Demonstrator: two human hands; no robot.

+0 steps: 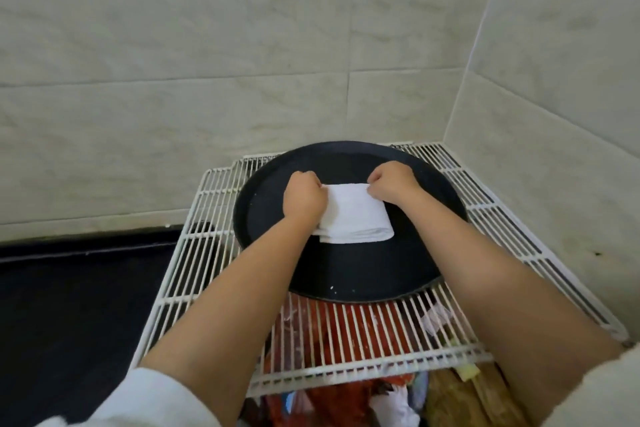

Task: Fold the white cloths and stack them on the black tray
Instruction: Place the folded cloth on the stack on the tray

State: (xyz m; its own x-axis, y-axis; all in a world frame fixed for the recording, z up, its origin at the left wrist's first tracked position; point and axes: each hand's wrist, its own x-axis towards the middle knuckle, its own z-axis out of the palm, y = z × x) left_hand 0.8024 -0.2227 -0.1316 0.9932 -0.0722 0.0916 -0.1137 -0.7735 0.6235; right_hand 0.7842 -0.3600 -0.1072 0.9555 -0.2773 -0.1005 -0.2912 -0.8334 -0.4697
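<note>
Currently, one fold in hand, notes below.
cloth: white cloth (pixel 353 213) lies between the two hands on the black tray (pixel 346 274), already doubled into a thick rectangle; layered edge faces the person, far edge held at both corners.
left hand: left hand (pixel 304 199) curled, pinching the cloth's far left corner; wrist lies over the cloth's left side, likely pinning it so it keeps square.
right hand: right hand (pixel 391 184) curled, pinching the far right corner; matched grip looks meant to line up the edges for a clean fold or flatten.
tray: round, dark, under both hands; holds only this one cloth, so the stack looks just begun.
step guess: finishing or tidying the fold in place, on the tray itself, so no carry is needed.
rack: white wire rack (pixel 194 253) under the tray, serves as the work surface; pushed into the tiled corner (pixel 460 107) beyond the hands.
below rack: red and mixed items (pixel 332 329) show through the wires near the forearms; cannot tell what they are.
other cloths: none identifiable in view.
</note>
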